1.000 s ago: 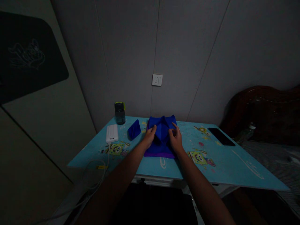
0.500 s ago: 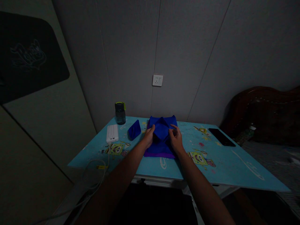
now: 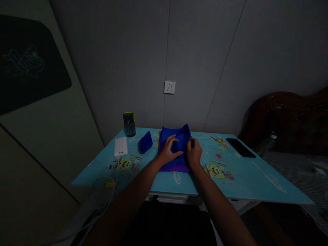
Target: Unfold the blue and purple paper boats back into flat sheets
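A blue cloth [image 3: 179,136] with a purple lower edge lies partly folded in the middle of a light blue cartoon-printed table [image 3: 251,177]. My left hand [image 3: 169,152] lies on the cloth's left half, fingers spread over its folds. My right hand [image 3: 194,152] has its fingers curled, pinching the cloth at its right side. A smaller folded blue cloth [image 3: 145,141] sits just left of the big one, untouched.
A white power bank [image 3: 120,147] with a cable trailing off the front edge lies at the left. A dark bottle with a green lid [image 3: 129,124] stands at the back left. A black phone [image 3: 240,147] lies at the right. A wall socket [image 3: 169,87] is above; a bed headboard [image 3: 289,119] stands at the right.
My left hand has moved right onto the middle of the cloth and flattened over it. The raised pointed fold in the centre is now pressed down. The view shifted slightly.
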The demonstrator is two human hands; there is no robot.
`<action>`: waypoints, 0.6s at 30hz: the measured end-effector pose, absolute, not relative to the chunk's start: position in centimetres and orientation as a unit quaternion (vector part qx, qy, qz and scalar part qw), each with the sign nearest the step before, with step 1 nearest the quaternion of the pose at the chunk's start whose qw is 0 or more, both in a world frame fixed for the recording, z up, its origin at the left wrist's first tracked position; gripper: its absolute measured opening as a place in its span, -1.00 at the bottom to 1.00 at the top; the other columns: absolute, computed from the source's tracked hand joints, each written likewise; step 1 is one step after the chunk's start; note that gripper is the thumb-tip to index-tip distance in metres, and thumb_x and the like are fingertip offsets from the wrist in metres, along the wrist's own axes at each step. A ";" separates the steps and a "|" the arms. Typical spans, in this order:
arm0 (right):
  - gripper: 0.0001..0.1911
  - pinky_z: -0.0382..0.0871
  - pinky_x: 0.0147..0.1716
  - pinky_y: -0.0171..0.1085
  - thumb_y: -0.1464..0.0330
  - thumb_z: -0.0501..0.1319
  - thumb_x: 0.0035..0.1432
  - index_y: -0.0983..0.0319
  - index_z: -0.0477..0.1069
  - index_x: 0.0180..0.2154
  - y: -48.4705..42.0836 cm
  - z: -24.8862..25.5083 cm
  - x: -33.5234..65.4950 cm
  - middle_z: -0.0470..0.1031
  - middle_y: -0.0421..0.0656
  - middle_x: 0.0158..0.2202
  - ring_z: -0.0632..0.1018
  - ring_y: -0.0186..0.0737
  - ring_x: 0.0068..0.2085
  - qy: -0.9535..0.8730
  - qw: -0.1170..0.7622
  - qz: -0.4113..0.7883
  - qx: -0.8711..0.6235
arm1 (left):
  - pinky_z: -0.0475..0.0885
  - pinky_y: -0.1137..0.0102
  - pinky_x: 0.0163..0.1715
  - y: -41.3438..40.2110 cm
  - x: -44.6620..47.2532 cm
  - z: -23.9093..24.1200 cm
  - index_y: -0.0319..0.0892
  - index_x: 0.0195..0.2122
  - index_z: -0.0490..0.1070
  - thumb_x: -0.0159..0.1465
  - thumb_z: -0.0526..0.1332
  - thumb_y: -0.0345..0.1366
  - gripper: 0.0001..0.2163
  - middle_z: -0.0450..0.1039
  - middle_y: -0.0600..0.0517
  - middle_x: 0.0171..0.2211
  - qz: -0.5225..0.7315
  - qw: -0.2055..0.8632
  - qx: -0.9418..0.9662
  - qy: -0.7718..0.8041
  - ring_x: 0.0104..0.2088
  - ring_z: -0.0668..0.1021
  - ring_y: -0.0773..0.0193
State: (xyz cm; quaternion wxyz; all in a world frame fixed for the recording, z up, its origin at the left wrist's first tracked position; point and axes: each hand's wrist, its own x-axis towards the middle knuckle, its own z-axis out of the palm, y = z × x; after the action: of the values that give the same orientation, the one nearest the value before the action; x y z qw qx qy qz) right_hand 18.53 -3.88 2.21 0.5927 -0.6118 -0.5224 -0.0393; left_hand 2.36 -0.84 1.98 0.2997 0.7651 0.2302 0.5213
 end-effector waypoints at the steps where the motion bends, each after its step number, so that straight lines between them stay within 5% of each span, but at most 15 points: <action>1: -0.65 0.35 -0.13 -0.12 0.19 0.01 0.28 0.24 0.43 -0.11 -3.8 2.1 18.6 0.56 0.01 -0.18 0.54 -0.07 -0.19 -0.522 0.590 -0.043 -0.615 | 0.17 0.08 0.24 -0.9 2.4 1.9 -0.11 0.00 0.38 0.03 0.46 -0.17 -0.49 0.13 -0.19 0.27 0.501 0.289 0.784 0.227 0.28 0.24 -0.04; 7: -0.64 0.37 -0.19 -0.16 0.17 0.01 0.28 0.24 0.43 -0.11 -3.7 1.9 18.7 0.57 0.00 -0.18 0.54 -0.09 -0.24 -0.520 0.596 -0.034 -0.611 | 0.14 0.07 0.28 -0.5 2.3 1.5 -0.10 -0.13 0.49 0.09 0.41 -0.25 -0.69 0.04 -0.13 0.33 0.462 0.257 0.818 0.229 0.33 0.18 -0.05; 12: -0.64 0.36 -0.15 -0.14 0.16 0.02 0.29 0.24 0.43 -0.11 -3.6 2.0 18.8 0.56 0.01 -0.18 0.54 -0.07 -0.19 -0.514 0.601 -0.034 -0.611 | 0.19 0.07 0.24 0.1 2.3 1.3 -0.11 -0.32 0.55 0.20 0.31 -0.29 -0.95 0.33 -0.11 0.17 0.476 0.240 0.805 0.262 0.21 0.36 0.01; 18: -0.67 0.36 -0.21 -0.16 0.15 0.06 0.27 0.24 0.39 -0.13 -3.6 1.9 18.7 0.55 -0.01 -0.22 0.53 -0.10 -0.26 -0.506 0.601 -0.031 -0.618 | 0.25 0.07 0.17 0.3 2.3 1.5 -0.10 -0.37 0.53 0.23 0.25 -0.35 -0.93 0.49 -0.08 -0.07 0.510 0.252 0.762 0.309 0.05 0.45 0.04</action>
State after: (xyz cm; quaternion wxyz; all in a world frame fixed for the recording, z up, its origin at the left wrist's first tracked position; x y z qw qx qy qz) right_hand 18.69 -3.62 1.89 0.6007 -0.6179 -0.5064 -0.0311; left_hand 2.26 0.32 1.51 0.2522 0.7617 0.3091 0.5105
